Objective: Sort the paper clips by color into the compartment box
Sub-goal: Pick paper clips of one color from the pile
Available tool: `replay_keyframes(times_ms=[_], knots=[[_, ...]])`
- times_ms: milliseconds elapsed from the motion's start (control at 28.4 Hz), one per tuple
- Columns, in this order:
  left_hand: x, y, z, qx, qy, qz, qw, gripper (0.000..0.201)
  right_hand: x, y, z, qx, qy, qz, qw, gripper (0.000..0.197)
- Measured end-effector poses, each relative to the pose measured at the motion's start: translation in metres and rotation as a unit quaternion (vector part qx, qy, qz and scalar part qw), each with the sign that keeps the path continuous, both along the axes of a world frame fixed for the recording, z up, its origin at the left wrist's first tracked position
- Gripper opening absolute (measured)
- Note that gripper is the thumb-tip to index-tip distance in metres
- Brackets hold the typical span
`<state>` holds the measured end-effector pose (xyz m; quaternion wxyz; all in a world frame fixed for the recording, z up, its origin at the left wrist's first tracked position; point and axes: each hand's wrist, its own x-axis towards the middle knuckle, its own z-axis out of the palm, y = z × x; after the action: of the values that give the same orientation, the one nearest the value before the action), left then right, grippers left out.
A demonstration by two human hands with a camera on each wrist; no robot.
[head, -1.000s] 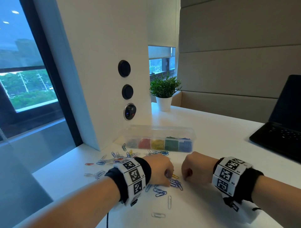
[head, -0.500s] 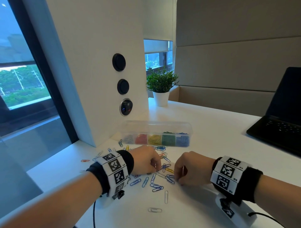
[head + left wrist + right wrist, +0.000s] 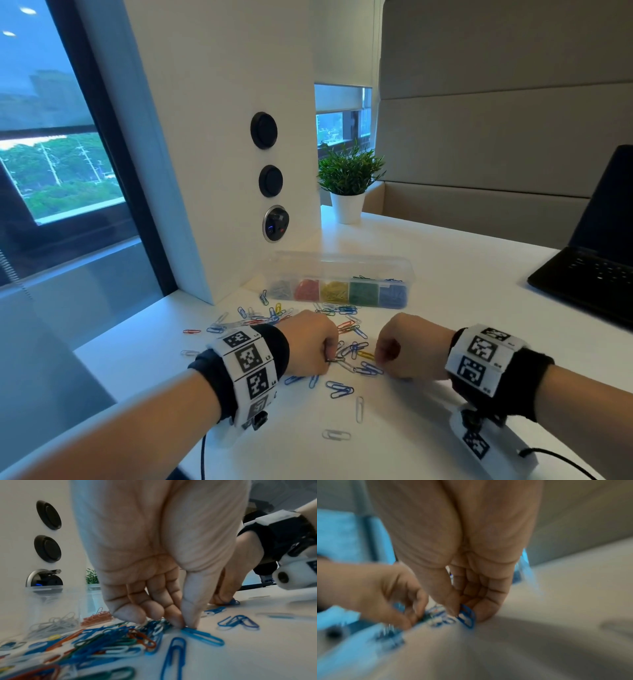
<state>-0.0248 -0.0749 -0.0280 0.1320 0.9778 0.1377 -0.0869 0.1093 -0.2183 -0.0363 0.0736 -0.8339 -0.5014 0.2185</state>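
Loose paper clips (image 3: 354,349) in blue, white, red, green and yellow lie scattered on the white table (image 3: 445,308). Behind them stands the clear compartment box (image 3: 394,274), holding white, red, yellow, green and blue clips in separate cells. My left hand (image 3: 328,358) is down on the pile. In the left wrist view its thumb and forefinger (image 3: 186,626) pinch the end of a light blue clip (image 3: 202,637) that lies on the table. My right hand (image 3: 380,363) is just to the right, and it (image 3: 462,609) pinches a blue clip (image 3: 468,616) between thumb and curled fingers.
A white pillar (image 3: 219,171) with round sockets rises behind the box on the left. A potted plant (image 3: 347,185) stands at the back, and an open black laptop (image 3: 589,274) at the right. The table's edge (image 3: 120,329) runs close on the left, beside the window.
Both hands stay low over the same patch of clips. The left hand has drawn back a little from the right, uncovering more clips between them. The head view has shifted slightly.
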Motion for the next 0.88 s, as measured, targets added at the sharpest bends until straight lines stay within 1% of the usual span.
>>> replay_keyframes(times_ms=[35, 70, 106, 141, 176, 211, 247, 282, 317, 352, 387, 423, 458, 528, 669, 740, 810, 881], knots=[[0.001, 0.000, 0.000, 0.001, -0.002, 0.005, 1.000, 0.014, 0.003, -0.002, 0.002, 0.012, 0.061, -0.024, 0.998, 0.014], [0.002, 0.000, -0.001, 0.001, -0.001, 0.011, 1.000, 0.015, 0.005, -0.004, 0.002, 0.030, 0.138, -0.062, 0.988, 0.016], [0.003, 0.000, 0.000, 0.000, 0.001, 0.016, 1.000, 0.015, 0.004, -0.006, 0.003, 0.053, 0.230, -0.115, 0.965, 0.019], [0.003, 0.000, 0.000, -0.002, 0.001, 0.019, 1.000, 0.013, 0.003, -0.006, 0.004, 0.071, 0.311, -0.167, 0.933, 0.023], [0.004, -0.001, 0.000, -0.004, 0.003, 0.022, 1.000, 0.012, 0.001, -0.007, 0.005, 0.082, 0.355, -0.202, 0.909, 0.026], [0.004, -0.002, 0.000, -0.005, 0.005, 0.025, 1.000, 0.014, 0.000, -0.006, 0.005, 0.087, 0.362, -0.215, 0.903, 0.029], [0.004, -0.003, 0.000, -0.002, 0.009, 0.027, 1.000, 0.015, -0.002, -0.005, 0.004, 0.083, 0.347, -0.212, 0.910, 0.029], [0.005, -0.003, -0.001, 0.002, 0.011, 0.027, 1.000, 0.015, -0.005, -0.003, 0.003, 0.067, 0.304, -0.191, 0.931, 0.026], [0.006, -0.002, -0.001, 0.008, 0.013, 0.026, 1.000, 0.014, -0.008, -0.001, 0.001, 0.043, 0.230, -0.150, 0.961, 0.020], [0.007, -0.002, -0.001, 0.011, 0.015, 0.025, 1.000, 0.014, -0.010, 0.001, -0.001, 0.022, 0.146, -0.103, 0.984, 0.015], [0.007, -0.001, -0.002, 0.012, 0.016, 0.025, 0.999, 0.014, -0.012, 0.004, -0.004, 0.014, 0.066, -0.064, 0.996, 0.012], [0.007, -0.001, -0.002, 0.012, 0.015, 0.027, 0.999, 0.014, -0.014, 0.005, -0.007, 0.014, 0.014, -0.042, 0.999, 0.008], [0.006, 0.000, -0.002, 0.008, 0.013, 0.030, 0.999, 0.014, -0.017, 0.006, -0.008, 0.023, -0.008, -0.035, 0.999, 0.006], [0.004, 0.001, -0.002, -0.003, 0.012, 0.038, 0.999, 0.015, -0.021, 0.009, -0.008, 0.017, -0.025, -0.024, 0.999, 0.008], [-0.002, 0.002, -0.002, -0.025, 0.029, 0.045, 0.998, 0.022, -0.022, 0.011, -0.011, -0.027, -0.062, 0.013, 0.998, 0.016], [-0.005, 0.004, -0.001, -0.048, 0.028, 0.050, 0.997, 0.023, -0.024, 0.009, -0.014, -0.049, -0.069, 0.027, 0.996, 0.021], [-0.009, 0.007, 0.002, -0.095, 0.020, 0.066, 0.993, 0.021, -0.025, 0.007, -0.015, -0.065, -0.074, 0.038, 0.994, 0.019], [-0.014, 0.012, 0.005, -0.182, 0.008, 0.087, 0.979, 0.025, -0.020, 0.004, -0.013, -0.061, -0.053, 0.034, 0.996, 0.009]])
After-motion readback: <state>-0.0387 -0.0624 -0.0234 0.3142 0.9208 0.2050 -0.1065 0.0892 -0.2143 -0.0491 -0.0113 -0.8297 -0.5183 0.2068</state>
